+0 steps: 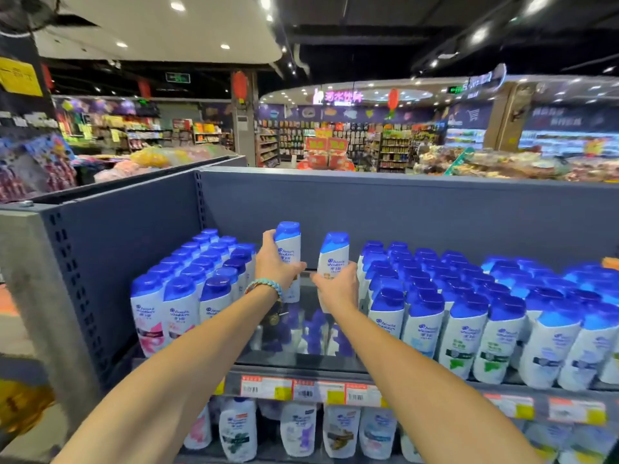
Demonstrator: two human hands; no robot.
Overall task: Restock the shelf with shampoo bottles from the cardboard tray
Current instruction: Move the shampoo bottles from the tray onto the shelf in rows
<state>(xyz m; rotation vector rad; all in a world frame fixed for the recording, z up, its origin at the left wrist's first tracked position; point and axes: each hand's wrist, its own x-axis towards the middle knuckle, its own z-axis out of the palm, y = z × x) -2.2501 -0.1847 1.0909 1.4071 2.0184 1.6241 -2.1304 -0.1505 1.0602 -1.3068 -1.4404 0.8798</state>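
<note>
bright ceiling spots (225, 46) high above the grip, background beyond it soft. glossy shelf (288, 358) under the grip mirrors. fisheye warp at edges.

The dark shelf (294, 359) carries upright, blue-capped shampoo bottles (465, 329) in two blocks: the pink-labelled block (181, 309) at nine o'clock, the larger at three o'clock, with bare glossy shelf between them.

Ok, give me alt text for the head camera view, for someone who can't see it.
The left hand and right hand each hold a white, blue-capped shampoo bottle in a gap on the grey shelf, between packed rows of matching bottles. Price tags line the shelf's edge.
</note>
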